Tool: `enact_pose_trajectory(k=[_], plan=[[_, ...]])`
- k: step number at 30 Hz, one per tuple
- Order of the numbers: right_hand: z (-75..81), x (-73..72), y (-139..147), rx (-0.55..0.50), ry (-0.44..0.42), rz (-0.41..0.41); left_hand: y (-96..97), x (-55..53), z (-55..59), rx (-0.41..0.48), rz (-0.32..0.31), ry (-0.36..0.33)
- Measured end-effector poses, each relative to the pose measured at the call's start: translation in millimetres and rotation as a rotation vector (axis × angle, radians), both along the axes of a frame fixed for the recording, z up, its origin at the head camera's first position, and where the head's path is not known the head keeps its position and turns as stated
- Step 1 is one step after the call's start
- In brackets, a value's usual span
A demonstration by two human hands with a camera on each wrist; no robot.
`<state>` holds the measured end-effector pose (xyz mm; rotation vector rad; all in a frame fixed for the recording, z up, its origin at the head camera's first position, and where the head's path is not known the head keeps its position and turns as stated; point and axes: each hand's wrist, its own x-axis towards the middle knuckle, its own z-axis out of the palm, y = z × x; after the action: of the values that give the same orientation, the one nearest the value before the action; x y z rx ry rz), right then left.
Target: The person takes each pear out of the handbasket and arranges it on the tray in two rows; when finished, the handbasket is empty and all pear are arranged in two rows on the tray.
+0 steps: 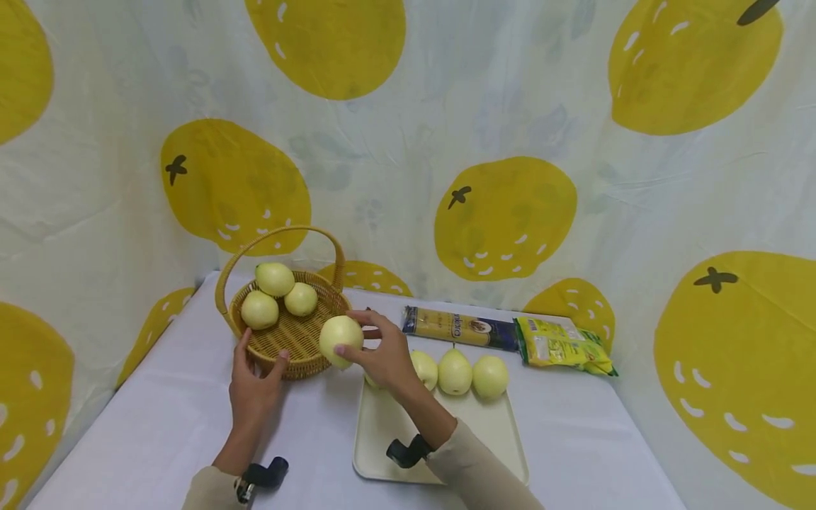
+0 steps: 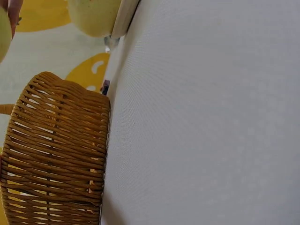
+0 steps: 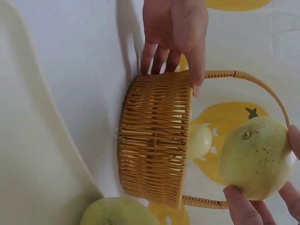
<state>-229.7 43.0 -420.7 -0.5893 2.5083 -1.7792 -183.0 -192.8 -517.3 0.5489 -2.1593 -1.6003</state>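
Observation:
My right hand [image 1: 387, 354] pinches a pale yellow-green pear [image 1: 341, 340] between thumb and fingers, raised beside the near right rim of a wicker basket [image 1: 304, 367]. In the right wrist view, brown specks dot the held pear [image 3: 255, 159]. At the basket's near left side, my left hand [image 1: 253, 389] rests with its thumb at the rim and its fingers extended against the outer wall, as the right wrist view shows [image 3: 176, 33]. Three pears [image 1: 275, 280] lie together in the basket's far left part; its arched handle stands up.
A cream tray [image 1: 389, 464] holds several pears [image 1: 455, 372] along its far edge, partly hidden by my right hand and forearm. Behind it lie a long blue-and-gold packet [image 1: 455, 327] and a yellow-green bag [image 1: 564, 345]. A patterned curtain [image 1: 408, 142] rises behind the white-covered table [image 1: 574, 453].

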Motion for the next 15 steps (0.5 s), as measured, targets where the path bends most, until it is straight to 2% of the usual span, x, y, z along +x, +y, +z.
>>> enact_pose_trajectory(k=[7, 15], plan=[[-8.5, 20.9, 25.7, -0.045, -0.060, -0.040, 0.0, 0.4, 4.0, 0.013, -0.003, -0.007], [-26.8, 45.1, 50.9, -0.035, -0.102, -0.080, -0.7, 1.1, 3.8, 0.018, -0.005, -0.020]])
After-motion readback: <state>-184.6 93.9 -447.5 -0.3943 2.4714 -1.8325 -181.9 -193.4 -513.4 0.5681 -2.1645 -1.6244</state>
